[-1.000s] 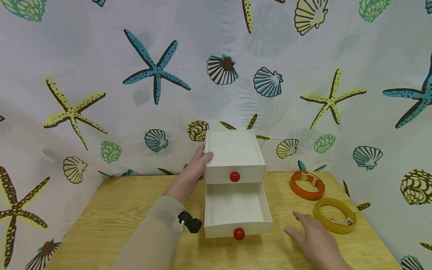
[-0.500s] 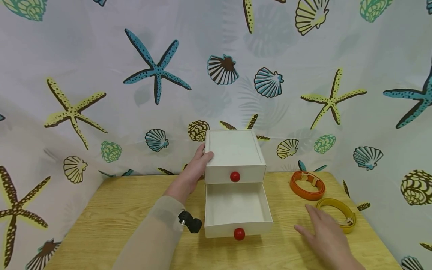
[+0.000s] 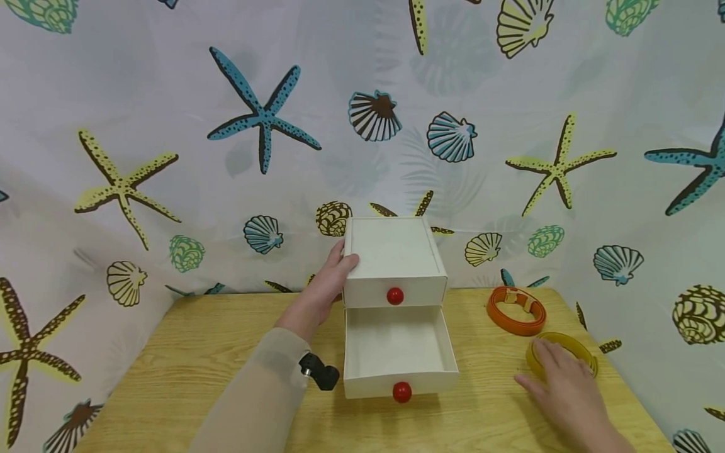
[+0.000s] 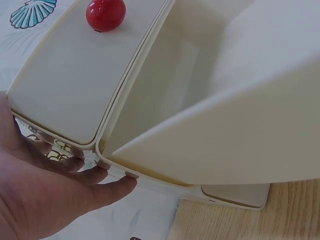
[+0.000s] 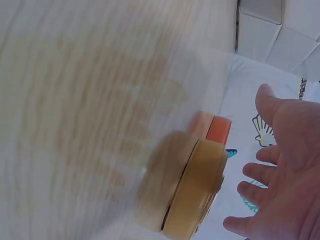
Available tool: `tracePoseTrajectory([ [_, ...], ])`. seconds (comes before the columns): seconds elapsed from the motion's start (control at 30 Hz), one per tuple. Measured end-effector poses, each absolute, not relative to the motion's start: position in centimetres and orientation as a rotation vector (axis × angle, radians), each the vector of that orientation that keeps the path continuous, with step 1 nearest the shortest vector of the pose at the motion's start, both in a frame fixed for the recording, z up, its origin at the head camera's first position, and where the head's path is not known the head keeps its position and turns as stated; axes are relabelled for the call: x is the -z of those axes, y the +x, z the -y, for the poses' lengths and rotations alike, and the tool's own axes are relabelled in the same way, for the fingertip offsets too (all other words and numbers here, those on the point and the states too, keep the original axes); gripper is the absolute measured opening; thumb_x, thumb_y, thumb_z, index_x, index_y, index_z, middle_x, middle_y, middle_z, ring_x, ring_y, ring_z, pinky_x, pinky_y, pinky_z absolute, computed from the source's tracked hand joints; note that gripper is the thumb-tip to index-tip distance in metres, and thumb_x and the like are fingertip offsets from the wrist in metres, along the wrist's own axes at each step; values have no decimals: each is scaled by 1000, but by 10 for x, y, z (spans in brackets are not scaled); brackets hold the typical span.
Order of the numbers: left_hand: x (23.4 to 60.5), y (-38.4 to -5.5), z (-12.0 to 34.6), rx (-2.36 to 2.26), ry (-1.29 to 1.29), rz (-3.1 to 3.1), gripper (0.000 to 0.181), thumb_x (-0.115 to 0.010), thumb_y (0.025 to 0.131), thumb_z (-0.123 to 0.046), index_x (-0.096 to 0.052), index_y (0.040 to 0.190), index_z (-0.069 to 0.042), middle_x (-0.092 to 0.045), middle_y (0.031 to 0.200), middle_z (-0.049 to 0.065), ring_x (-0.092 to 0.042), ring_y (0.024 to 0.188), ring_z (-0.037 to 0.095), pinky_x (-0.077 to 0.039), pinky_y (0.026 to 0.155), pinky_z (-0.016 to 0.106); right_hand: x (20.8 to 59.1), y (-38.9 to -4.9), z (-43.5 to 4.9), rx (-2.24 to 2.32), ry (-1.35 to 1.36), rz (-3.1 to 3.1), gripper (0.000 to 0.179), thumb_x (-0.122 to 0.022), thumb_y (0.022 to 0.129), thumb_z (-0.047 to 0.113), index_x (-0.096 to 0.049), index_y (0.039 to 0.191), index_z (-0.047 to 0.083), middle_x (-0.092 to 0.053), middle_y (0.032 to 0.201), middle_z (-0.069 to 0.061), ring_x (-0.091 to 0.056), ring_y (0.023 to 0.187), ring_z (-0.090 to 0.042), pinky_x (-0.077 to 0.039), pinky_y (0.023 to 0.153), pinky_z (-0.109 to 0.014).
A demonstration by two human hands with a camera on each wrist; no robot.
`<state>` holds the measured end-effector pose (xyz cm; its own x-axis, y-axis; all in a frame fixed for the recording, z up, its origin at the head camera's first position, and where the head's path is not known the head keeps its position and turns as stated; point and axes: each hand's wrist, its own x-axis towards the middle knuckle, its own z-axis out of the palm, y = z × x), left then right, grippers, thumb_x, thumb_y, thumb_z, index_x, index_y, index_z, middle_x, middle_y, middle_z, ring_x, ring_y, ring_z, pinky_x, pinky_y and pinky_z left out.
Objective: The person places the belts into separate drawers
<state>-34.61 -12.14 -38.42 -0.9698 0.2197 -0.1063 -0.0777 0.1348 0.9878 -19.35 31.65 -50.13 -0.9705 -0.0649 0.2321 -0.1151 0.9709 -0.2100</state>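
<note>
Fingers of the right hand: hanging spread over the coiled yellow belt, holding nothing; the gap is hard to judge.
Yellow belt: lying on the table, just beside the coiled orange belt.
Left hand: gripping the drawer cabinet at its left side, thumb hooking over its top.
Reach: probably calling for an even pinch, so nothing is unwinding.

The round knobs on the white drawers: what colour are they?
Both red: upper knob and lower knob, seen best in the head view.
</note>
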Motion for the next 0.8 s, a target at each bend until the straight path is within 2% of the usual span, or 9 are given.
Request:
tracePoseTrajectory([
  [0.8, 382, -344, 121, -1929, 153, -2180, 78, -47, 114, -52, -4, 178, -40, -11, 183, 5, -28, 160, 41, -26, 126, 67, 514, -199, -357, -265, 91, 2954, 87, -72, 105, 54, -45, 162, -7, -47, 159, -36, -40, 146, -59, -28, 109, -88],
])
